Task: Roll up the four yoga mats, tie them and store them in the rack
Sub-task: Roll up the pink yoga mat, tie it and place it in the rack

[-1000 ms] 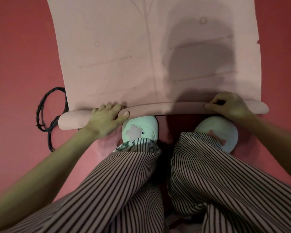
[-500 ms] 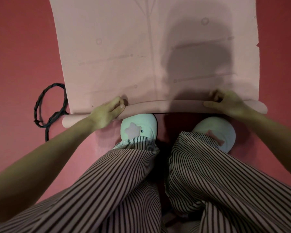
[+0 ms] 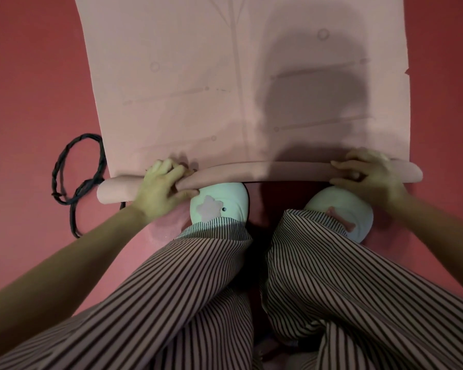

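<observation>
Your left hand (image 3: pixel 161 188) and right hand (image 3: pixel 369 174) each curl round the thin roll (image 3: pixel 265 172) of the pink yoga mat (image 3: pixel 198 102), near its two ends, likely so it rolls tight and straight.

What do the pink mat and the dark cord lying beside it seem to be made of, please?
The mat looks like soft foam or rubber with a matt finish: it curls into a thick, rounded roll without creasing and shows no glare. The cord looks like twisted textile strands, dark and dull: spiral ridges run along it, though the fibre cannot be told.
</observation>
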### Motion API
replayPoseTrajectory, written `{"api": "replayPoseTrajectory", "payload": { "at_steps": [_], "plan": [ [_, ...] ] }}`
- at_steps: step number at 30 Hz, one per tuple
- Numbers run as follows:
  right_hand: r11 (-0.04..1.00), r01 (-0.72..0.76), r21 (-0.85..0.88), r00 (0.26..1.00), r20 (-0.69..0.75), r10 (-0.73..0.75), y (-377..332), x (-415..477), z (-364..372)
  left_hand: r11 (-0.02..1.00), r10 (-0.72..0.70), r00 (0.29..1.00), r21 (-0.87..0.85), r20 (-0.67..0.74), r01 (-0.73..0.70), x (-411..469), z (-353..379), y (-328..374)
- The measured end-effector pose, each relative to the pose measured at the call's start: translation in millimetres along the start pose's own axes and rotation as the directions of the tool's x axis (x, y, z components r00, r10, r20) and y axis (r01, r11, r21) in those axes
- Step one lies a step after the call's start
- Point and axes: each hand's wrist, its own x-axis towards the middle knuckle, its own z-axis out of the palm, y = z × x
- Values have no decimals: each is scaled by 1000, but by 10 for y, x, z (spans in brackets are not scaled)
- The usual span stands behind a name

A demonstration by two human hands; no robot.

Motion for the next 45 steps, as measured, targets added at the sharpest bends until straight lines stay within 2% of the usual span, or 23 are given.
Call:
{"api": "replayPoseTrajectory", "payload": {
  "at_steps": [2, 5, 8, 12, 15, 18, 24, 26, 30, 32, 35, 40, 42, 45],
  "plan": [
    [998, -22, -52, 997, 76, 26, 4, 10, -71, 1000, 15, 1000, 17, -26, -15, 18, 6, 2],
    [988, 67, -139, 992, 119, -50, -28, 120, -107, 998, 45, 998, 48, -48, -43, 68, -20, -7],
    [977, 116, -180, 993, 37, -111, 2, 141, -42, 996, 25, 999, 83, -28, -23, 139, -33, 0],
    [971, 119, -209, 990, -44, -131, 13, 216, -59, 979, -126, 992, 160, 4, 124, 167, -12, 95],
    [925, 200, -324, 965, -100, -244, -2, 205, 35, 951, -167, 986, 260, -30, 169, 186, 66, 200],
    [966, 160, -204, 970, -149, -192, 11, 125, 139, 960, -196, 981, 207, 10, 189, 168, 110, 225],
    [999, 40, -23, 995, -94, -42, -10, 219, 69, 995, -75, 994, 65, 75, 70, 146, 54, 69],
    [1000, -16, 14, 999, -43, 17, -54, 298, -8, 999, -43, 996, 27, 77, 41, 151, 74, 30],
    [985, -163, 64, 983, 95, 156, -100, 462, -115, 992, -108, 991, -61, 77, 113, 235, 84, -18],
    [990, -135, 26, 989, 70, 133, -88, 492, -109, 982, -147, 987, -112, 67, 154, 284, 68, 11],
    [998, -1, -71, 1000, -27, -1, -56, 441, -57, 958, -210, 977, -192, 36, 213, 349, 40, 78],
    [961, 120, -247, 967, -192, -170, -82, 194, 77, 969, -207, 978, -141, -4, 205, 382, 46, 102],
    [949, 133, -286, 965, -179, -189, -103, 117, 92, 965, -239, 971, -114, 3, 237, 399, 46, 130],
    [938, 66, -342, 996, -39, -84, -178, 140, 112, 945, -298, 953, -121, 63, 303, 461, 22, 152]
  ]
}}
